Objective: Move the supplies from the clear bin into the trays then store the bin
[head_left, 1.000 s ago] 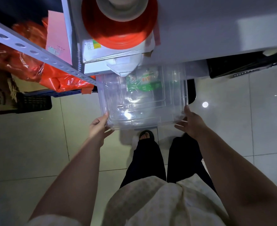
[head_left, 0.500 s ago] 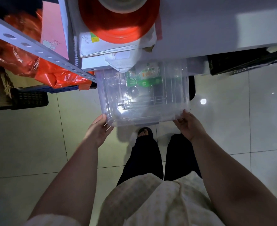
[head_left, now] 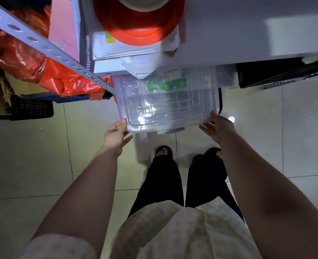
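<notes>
Storing step, by the look of it: clear bin [head_left: 168, 105] sits partly under the white tabletop [head_left: 229, 28], near wall just ahead of both sets of fingertips. Left hand [head_left: 115, 136] is at the near-left corner, thumb on the rim, fingers [head_left: 127, 139] spread loose below it, not clamped. Right hand [head_left: 217, 128] is at the near-right corner, fingertips curled against the wall, thumb up by the rim; contact, not a firm grip as far as I can tell. Two-corner hold probably keeps it square while it goes in. Both arms nearly straight, reaching forward and down. Bin looks empty apart from something green [head_left: 166, 81] seen through the far end; can't tell if inside or behind.
</notes>
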A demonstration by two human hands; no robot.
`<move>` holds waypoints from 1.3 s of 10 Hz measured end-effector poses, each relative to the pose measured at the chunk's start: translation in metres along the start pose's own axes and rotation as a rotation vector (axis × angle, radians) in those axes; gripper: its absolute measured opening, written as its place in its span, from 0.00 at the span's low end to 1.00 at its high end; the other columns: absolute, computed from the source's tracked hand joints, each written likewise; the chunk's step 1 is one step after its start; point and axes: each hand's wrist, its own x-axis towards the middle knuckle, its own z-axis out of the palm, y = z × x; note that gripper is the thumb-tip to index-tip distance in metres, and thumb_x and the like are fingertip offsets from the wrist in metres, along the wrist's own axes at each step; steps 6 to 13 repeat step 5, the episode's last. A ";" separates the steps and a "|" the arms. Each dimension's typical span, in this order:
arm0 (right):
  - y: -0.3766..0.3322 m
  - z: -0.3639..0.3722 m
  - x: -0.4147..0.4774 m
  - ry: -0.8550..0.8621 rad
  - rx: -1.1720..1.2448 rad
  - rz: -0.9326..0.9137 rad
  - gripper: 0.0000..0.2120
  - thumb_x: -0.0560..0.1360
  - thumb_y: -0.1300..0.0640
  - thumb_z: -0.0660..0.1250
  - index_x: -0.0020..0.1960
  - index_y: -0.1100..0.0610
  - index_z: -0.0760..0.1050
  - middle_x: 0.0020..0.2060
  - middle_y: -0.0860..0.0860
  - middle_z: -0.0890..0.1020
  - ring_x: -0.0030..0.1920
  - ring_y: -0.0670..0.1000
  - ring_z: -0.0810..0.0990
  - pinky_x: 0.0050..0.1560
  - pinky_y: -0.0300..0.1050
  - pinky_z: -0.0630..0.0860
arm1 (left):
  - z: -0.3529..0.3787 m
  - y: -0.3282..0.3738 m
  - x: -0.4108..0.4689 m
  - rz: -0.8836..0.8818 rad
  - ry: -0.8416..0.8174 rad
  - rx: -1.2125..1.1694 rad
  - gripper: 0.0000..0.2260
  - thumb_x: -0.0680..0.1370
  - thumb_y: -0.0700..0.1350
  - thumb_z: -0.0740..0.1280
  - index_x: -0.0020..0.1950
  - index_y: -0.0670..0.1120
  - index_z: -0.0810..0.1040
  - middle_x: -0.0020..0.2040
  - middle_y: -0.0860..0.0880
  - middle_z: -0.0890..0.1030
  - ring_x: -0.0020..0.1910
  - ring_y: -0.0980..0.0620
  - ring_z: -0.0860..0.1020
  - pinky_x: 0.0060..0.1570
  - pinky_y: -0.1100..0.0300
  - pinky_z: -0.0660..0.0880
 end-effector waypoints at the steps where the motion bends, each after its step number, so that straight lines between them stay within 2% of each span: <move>1: 0.001 0.006 -0.006 0.057 -0.084 0.059 0.07 0.77 0.58 0.66 0.48 0.62 0.75 0.47 0.58 0.79 0.42 0.55 0.81 0.40 0.50 0.81 | -0.001 0.009 -0.002 -0.018 0.066 0.021 0.17 0.78 0.47 0.67 0.64 0.42 0.75 0.54 0.44 0.80 0.48 0.47 0.79 0.48 0.56 0.78; 2: 0.004 0.011 -0.010 0.083 -0.158 0.124 0.08 0.76 0.59 0.67 0.49 0.64 0.74 0.48 0.59 0.78 0.41 0.55 0.80 0.43 0.52 0.80 | -0.006 0.016 -0.005 -0.025 0.091 0.019 0.16 0.79 0.46 0.66 0.64 0.41 0.75 0.52 0.43 0.80 0.43 0.49 0.79 0.46 0.58 0.78; 3: 0.005 0.014 -0.020 0.158 -0.313 0.044 0.15 0.76 0.53 0.67 0.59 0.62 0.74 0.42 0.55 0.79 0.40 0.53 0.80 0.40 0.51 0.81 | -0.009 0.023 -0.010 0.007 0.073 0.162 0.19 0.77 0.47 0.68 0.66 0.41 0.73 0.52 0.43 0.79 0.46 0.46 0.79 0.50 0.53 0.78; 4: 0.000 0.012 -0.041 0.278 -0.710 -0.344 0.21 0.73 0.51 0.69 0.63 0.56 0.73 0.48 0.54 0.81 0.44 0.54 0.79 0.44 0.44 0.75 | -0.002 0.034 -0.024 0.309 0.181 0.612 0.27 0.73 0.50 0.72 0.69 0.44 0.70 0.60 0.41 0.76 0.57 0.40 0.76 0.60 0.48 0.73; 5: -0.017 0.015 -0.075 0.127 -0.810 -0.703 0.16 0.71 0.55 0.72 0.58 0.52 0.76 0.48 0.49 0.81 0.46 0.47 0.78 0.46 0.38 0.70 | 0.024 0.057 -0.056 0.780 0.125 0.914 0.24 0.71 0.50 0.73 0.65 0.47 0.74 0.60 0.41 0.75 0.59 0.41 0.73 0.62 0.49 0.70; 13: -0.017 0.015 -0.075 0.127 -0.810 -0.703 0.16 0.71 0.55 0.72 0.58 0.52 0.76 0.48 0.49 0.81 0.46 0.47 0.78 0.46 0.38 0.70 | 0.024 0.057 -0.056 0.780 0.125 0.914 0.24 0.71 0.50 0.73 0.65 0.47 0.74 0.60 0.41 0.75 0.59 0.41 0.73 0.62 0.49 0.70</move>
